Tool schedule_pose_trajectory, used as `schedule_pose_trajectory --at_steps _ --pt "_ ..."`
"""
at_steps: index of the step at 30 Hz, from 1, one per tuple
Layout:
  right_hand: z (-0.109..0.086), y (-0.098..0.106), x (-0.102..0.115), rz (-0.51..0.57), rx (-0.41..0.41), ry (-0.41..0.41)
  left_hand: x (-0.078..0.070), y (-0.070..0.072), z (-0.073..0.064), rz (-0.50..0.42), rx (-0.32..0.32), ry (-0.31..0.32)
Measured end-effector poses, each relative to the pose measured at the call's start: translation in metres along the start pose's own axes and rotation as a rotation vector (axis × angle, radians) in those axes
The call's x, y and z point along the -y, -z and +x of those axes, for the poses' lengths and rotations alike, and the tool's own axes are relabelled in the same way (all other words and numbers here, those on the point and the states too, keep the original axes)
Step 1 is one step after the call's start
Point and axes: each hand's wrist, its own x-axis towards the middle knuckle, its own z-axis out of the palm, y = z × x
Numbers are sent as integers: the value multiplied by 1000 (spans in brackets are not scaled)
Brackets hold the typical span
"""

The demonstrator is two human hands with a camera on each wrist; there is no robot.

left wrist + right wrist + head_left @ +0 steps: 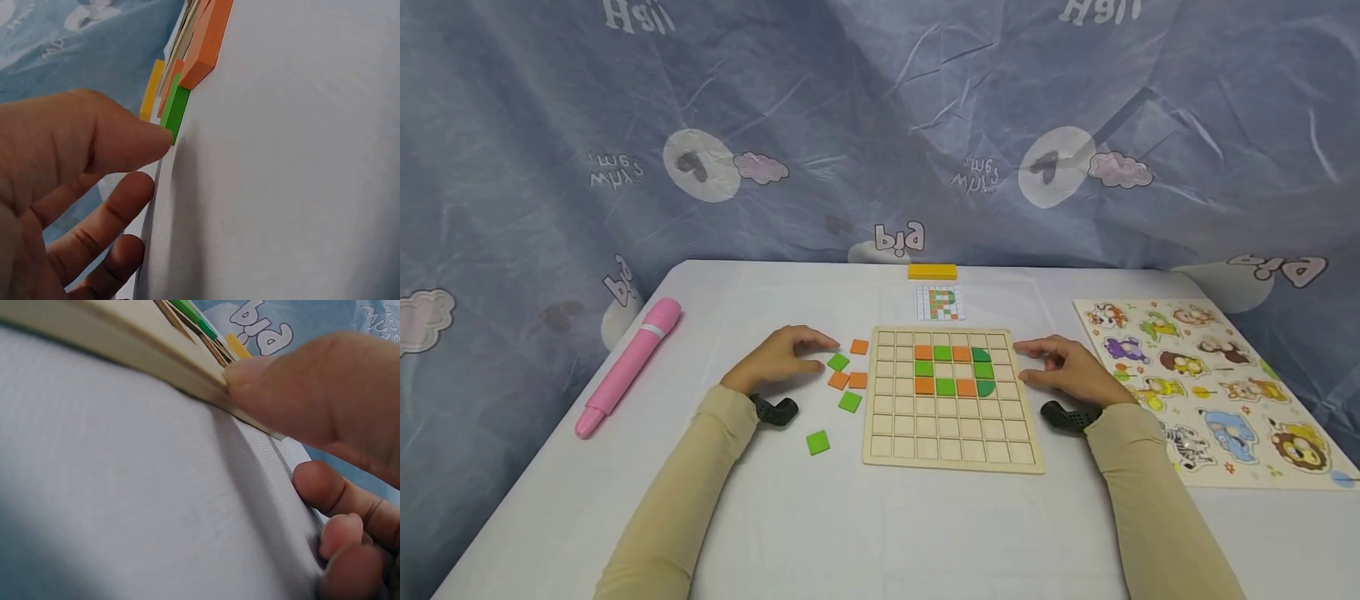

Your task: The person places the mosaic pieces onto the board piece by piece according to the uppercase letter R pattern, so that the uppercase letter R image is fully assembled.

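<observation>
Both part-spread: L hand (781,358) by green sq. tile (838,362), R hand (1070,367) at wooden grid board (953,465) edge; backdrop (850,108): flipped "why?".

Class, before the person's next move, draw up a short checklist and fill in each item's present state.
1. Card uncovered, beyond the board: ok.
2. Board lying flat: ok.
3. Loose tiles near the left hand: ok, three orange, three green.
4. Right hand at the board's edge: ok.
5. Tile gripped in left hand: not ok, none.
6. Board's tiles matching the card exactly: cannot tell, card too small.
</observation>
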Motion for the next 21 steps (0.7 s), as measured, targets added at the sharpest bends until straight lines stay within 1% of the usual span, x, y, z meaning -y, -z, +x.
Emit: schedule_pose_trajectory --at_steps 4,6,8,11,14,19,21 --pt "1 0 0 -11 0 -9 1 -2 4 61 13 -67" --pt "1 0 1 -14 0 -17 1 -3 4 78 15 -66" --pt "0 0 1 -13 0 -23 0 -4 4 98 15 -57" --pt "0 0 3 -6 1 -26 0 -5 3 118 15 -24" --pt "-1 0 3 -2 2 -23 0 -7 2 125 7 -12" --pt "-2 0 4 -9 2 -21 4 -8 1 118 -32 16" --pt "-2 0 4 -9 2 -20 6 -9 1 109 -53 12"
